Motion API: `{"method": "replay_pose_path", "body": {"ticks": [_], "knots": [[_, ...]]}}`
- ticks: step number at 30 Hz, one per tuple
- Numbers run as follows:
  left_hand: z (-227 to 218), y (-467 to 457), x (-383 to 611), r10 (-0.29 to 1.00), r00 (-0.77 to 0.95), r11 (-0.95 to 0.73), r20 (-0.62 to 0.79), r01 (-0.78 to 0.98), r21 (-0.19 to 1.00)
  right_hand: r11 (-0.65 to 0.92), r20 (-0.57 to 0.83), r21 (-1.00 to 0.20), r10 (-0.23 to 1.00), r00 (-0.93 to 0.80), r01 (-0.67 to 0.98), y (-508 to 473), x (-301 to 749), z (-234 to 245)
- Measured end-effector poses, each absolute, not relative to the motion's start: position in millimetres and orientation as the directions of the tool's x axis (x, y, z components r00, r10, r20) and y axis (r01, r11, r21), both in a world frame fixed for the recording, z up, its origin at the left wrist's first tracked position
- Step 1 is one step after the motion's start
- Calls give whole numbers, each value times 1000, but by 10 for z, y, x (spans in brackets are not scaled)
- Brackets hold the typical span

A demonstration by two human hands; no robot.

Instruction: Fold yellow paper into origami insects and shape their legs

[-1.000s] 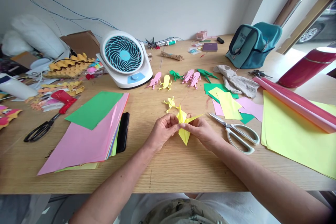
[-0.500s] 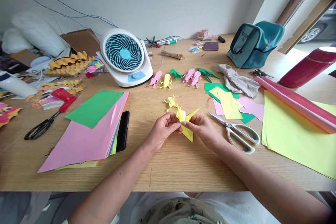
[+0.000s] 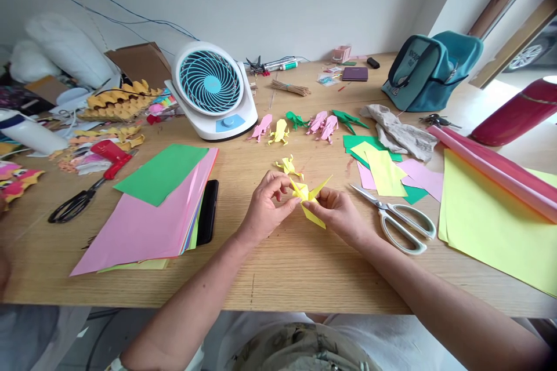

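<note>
A partly folded yellow origami paper point(image 3: 314, 216), with thin points sticking up, is held just above the table between my two hands. My left hand point(image 3: 270, 208) pinches its left side, thumb low and index finger near the upper left point. On the other side, my right hand point(image 3: 342, 213) grips the paper between thumb and curled fingers, which partly hide it. Just beyond lies a yellow paper frog point(image 3: 287, 165). Farther back, a row holds another yellow frog point(image 3: 279, 132), pink frogs point(image 3: 328, 127) and green ones point(image 3: 348, 120).
Scissors point(image 3: 402, 217) lie right of my right hand, near cut paper pieces point(image 3: 383, 171) and large yellow sheets point(image 3: 496, 237). To the left are a paper stack point(image 3: 148, 226), a black phone point(image 3: 208, 211) and a fan point(image 3: 213, 93). A teal bag point(image 3: 430, 72) stands back right.
My left index finger has lifted and spread from the thumb at the paper's left side. The paper has turned slightly, and the view has shifted a little.
</note>
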State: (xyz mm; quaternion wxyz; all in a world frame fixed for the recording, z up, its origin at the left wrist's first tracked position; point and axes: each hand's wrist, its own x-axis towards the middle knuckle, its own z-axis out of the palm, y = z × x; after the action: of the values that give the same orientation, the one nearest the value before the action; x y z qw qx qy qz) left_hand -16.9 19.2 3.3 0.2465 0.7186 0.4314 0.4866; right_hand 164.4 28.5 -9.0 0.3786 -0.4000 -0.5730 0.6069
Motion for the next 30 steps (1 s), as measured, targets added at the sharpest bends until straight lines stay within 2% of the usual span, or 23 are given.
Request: {"method": "replay_pose_path", "body": {"ticks": [8, 12, 23, 26, 30], "knots": [[78, 191, -184, 879, 218, -477, 425, 434, 764, -27, -5, -999, 894, -448, -42, 285, 1648, -140], [106, 192, -228, 872, 305, -485, 384, 429, 762, -16, -5, -1000, 887, -462, -21, 280, 1650, -154], [138, 161, -197, 839, 347, -541, 419, 442, 715, 37, -2, -996, 906, -423, 82, 267, 1654, -110], [135, 164, -201, 823, 384, -558, 418, 411, 721, -9, -40, -997, 905, -424, 76, 262, 1664, -96], [133, 184, -220, 809, 403, -575, 428, 392, 718, -120, -93, -992, 879, -468, -28, 254, 1679, -106]]}}
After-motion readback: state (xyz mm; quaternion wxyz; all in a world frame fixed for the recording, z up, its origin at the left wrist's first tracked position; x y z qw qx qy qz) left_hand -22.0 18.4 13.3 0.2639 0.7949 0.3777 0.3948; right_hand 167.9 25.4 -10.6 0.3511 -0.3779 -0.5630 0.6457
